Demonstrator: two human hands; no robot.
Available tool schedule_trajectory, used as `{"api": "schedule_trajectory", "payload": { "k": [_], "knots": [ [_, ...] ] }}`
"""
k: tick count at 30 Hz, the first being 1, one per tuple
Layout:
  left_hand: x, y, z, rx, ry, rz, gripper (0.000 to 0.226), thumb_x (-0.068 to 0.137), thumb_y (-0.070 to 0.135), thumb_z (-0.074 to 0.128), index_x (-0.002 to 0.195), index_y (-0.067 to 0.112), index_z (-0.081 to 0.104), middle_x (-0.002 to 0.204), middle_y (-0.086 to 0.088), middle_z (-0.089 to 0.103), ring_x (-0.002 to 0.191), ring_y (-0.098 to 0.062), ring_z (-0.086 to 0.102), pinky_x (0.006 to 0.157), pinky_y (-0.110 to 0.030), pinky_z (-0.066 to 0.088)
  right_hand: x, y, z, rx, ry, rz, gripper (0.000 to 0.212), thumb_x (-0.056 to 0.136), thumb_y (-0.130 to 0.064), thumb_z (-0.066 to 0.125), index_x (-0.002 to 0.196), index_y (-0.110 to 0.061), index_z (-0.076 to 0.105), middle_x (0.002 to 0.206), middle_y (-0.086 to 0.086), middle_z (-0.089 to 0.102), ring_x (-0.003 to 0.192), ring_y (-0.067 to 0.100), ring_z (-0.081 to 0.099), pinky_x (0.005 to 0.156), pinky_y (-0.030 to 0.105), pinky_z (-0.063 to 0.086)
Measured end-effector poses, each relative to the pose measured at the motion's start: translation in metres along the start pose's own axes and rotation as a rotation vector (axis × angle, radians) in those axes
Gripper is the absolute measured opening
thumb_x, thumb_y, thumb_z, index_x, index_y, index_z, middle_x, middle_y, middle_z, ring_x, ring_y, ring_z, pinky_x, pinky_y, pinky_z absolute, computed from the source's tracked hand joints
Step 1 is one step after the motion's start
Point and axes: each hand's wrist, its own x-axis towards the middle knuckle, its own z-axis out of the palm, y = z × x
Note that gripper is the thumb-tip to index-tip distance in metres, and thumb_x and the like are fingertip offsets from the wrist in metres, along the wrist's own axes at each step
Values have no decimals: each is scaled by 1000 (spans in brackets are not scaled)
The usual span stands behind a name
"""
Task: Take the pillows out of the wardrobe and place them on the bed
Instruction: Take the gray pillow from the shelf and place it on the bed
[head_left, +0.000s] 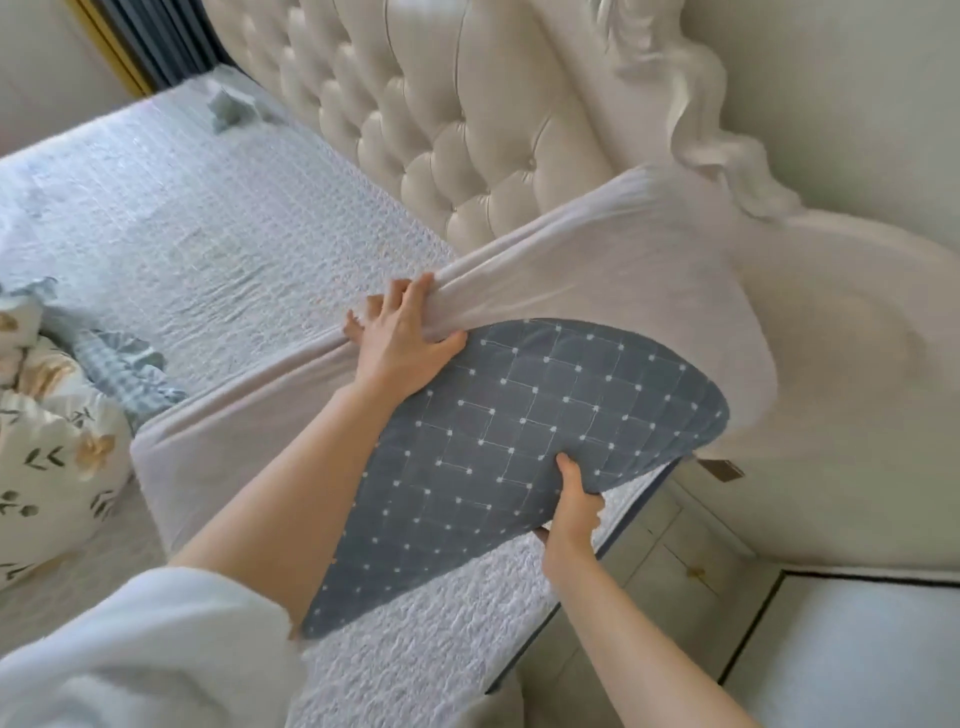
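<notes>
A grey pillow with a white dot-and-line pattern is held over the near corner of the bed, bent into a curve. My right hand grips its lower edge. My left hand presses on its top edge and pinches a long pale pillow that lies across the bed beneath it, close to the tufted headboard. The pale pillow's right end is blurred and lifted. The wardrobe is out of view.
A floral quilt with a blue checked frill is bunched at the left on the bed. A small blue-green cloth lies at the far end. A bedside cabinet stands right of the bed.
</notes>
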Motion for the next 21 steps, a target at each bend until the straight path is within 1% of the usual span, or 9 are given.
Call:
{"api": "schedule_trajectory", "payload": {
  "k": [3, 6, 8, 10, 14, 16, 18, 19, 21],
  "knots": [
    [13, -22, 32, -61, -21, -52, 77, 69, 58, 50, 141, 34, 36, 134, 4, 43, 123, -29, 40, 109, -59, 16, 22, 25, 17, 74, -12, 45, 82, 71, -31, 76, 137, -18, 29, 131, 12, 44, 112, 30, 51, 93, 56, 48],
    [20, -44, 58, -96, -77, -71, 73, 66, 55, 49, 135, 35, 41, 132, 5, 45, 123, -28, 43, 108, -60, 15, 32, 56, 25, 174, -13, 142, 76, 71, -16, 74, 132, -26, 29, 123, 8, 52, 102, 26, 58, 77, 49, 53],
    [18, -49, 76, -103, -89, -37, 72, 65, 54, 48, 134, 34, 42, 132, 4, 47, 123, -27, 42, 106, -56, 18, 35, 76, 23, 216, 18, 209, 74, 74, -15, 71, 133, -29, 28, 125, 9, 51, 104, 28, 58, 76, 48, 50],
    [16, -45, 95, -81, -105, 11, 73, 66, 54, 47, 135, 33, 43, 132, 3, 47, 124, -26, 39, 105, -53, 20, 41, 93, 20, 258, -16, 277, 68, 79, -17, 67, 135, -29, 31, 126, 11, 52, 107, 29, 57, 81, 48, 48],
    [20, -29, 130, 57, -161, 98, 69, 74, 51, 47, 139, 29, 41, 133, 1, 44, 132, -28, 32, 110, -61, 13, 56, 109, 20, 291, -110, 408, 53, 83, -23, 60, 133, -22, 42, 121, 15, 55, 108, 33, 56, 75, 47, 51],
    [27, -29, 145, 126, -174, 124, 66, 80, 50, 46, 142, 28, 37, 139, -1, 42, 136, -28, 28, 112, -64, 9, 68, 117, 25, 296, -143, 472, 51, 83, -23, 60, 131, -17, 46, 120, 17, 54, 107, 37, 55, 81, 51, 52],
    [30, -40, 161, 179, -239, 141, 69, 86, 50, 46, 149, 27, 28, 150, -2, 34, 145, -28, 17, 113, -66, 6, 77, 120, 30, 314, -168, 549, 45, 83, -19, 62, 126, -13, 51, 120, 19, 53, 104, 38, 56, 90, 55, 50],
    [28, -48, 168, 193, -312, 134, 71, 89, 50, 46, 153, 27, 22, 157, -1, 26, 148, -28, 9, 114, -66, 5, 82, 119, 32, 327, -182, 593, 42, 83, -17, 63, 124, -11, 53, 122, 21, 53, 105, 39, 57, 95, 56, 48],
    [15, -66, 184, 223, -533, 91, 76, 94, 51, 46, 157, 30, 10, 166, 3, 3, 152, -27, -6, 116, -66, 2, 92, 113, 33, 330, -214, 665, 43, 83, -15, 67, 123, -10, 51, 125, 25, 52, 109, 43, 56, 101, 57, 43]
  ]
}}
